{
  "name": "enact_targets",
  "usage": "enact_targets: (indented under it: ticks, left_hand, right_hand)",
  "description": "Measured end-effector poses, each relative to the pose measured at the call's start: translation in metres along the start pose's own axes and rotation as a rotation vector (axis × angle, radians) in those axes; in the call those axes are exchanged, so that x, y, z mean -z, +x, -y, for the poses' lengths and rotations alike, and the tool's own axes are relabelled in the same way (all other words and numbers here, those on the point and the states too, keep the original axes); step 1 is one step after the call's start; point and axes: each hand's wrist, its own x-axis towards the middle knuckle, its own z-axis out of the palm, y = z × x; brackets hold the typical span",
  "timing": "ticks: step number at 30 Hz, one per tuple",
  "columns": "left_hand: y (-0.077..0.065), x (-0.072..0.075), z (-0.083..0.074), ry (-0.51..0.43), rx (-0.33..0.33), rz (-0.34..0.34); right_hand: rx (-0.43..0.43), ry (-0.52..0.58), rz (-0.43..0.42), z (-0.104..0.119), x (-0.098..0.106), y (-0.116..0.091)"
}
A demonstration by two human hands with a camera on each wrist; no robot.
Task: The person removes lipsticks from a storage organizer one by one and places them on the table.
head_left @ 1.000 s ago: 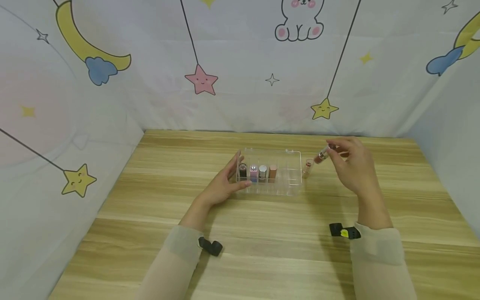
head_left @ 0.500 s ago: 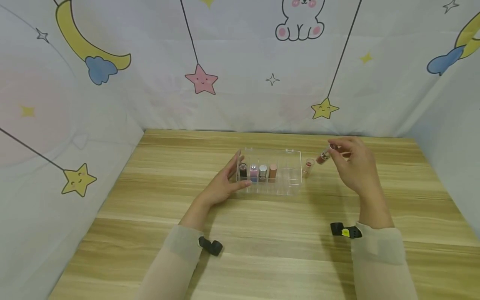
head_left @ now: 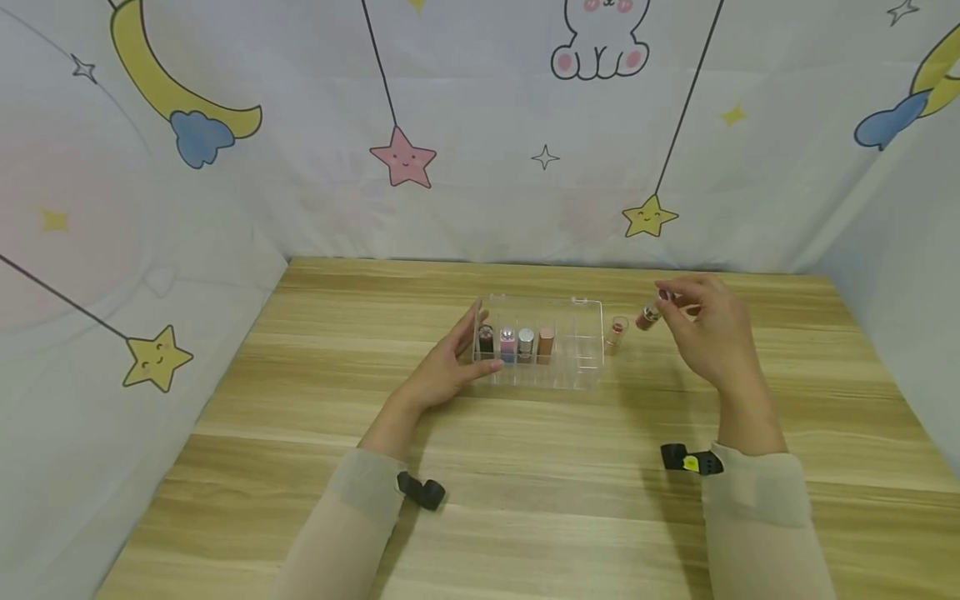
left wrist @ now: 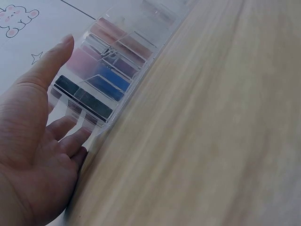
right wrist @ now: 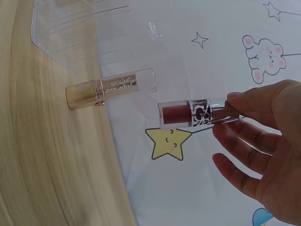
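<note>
A clear acrylic lipstick organizer (head_left: 588, 373) with dividers stands on the table. In its left compartments stand a black lipstick (head_left: 486, 342), a pink-and-blue one (head_left: 507, 345), a silver-capped one (head_left: 526, 343) and a copper one (head_left: 546, 345). My left hand (head_left: 444, 367) grips the organizer's left end, thumb at the front and fingers behind. Between thumb and fingertips my right hand (head_left: 705, 333) pinches a lipstick tube (right wrist: 176, 115) with a dark red lower part and a silver patterned band, held tilted above the table. Just right of the organizer, a gold lipstick (right wrist: 110, 89) with a clear cap stands upright.
The wood-grain table (head_left: 525, 500) reaches back to a white cloth backdrop (head_left: 480, 217) printed with stars, moons and a bear. Cloth also hangs along the left and right sides. The organizer's right compartments hold no lipstick.
The right hand has shifted slightly to the right with the lipstick, a little farther from the gold one. The left hand and organizer have stayed in place.
</note>
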Motion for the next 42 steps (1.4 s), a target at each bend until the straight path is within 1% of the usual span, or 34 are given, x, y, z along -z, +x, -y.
enact_targets:
  ticks: [7,21,26,34,42]
  left_hand:
    - [0.001,0.0,0.001,-0.005,0.001,0.0]
    - [0.002,0.001,0.001,-0.006,0.007,0.002]
    - [0.002,0.0,0.0,-0.011,0.0,0.006]
    - [0.001,0.0,0.0,0.001,0.005,0.002]
    - [0.001,0.0,0.001,-0.012,0.004,0.003]
  right_hand:
    - [-0.015,-0.012,0.017,-0.003,-0.001,0.001]
    - [-0.067,-0.016,0.117,-0.01,-0.001,0.003]
    - [-0.093,-0.03,0.165,-0.014,-0.002,0.002]
    - [-0.099,-0.056,0.223,-0.021,-0.005,0.002]
    - [-0.099,-0.074,0.248,-0.025,-0.01,0.002]
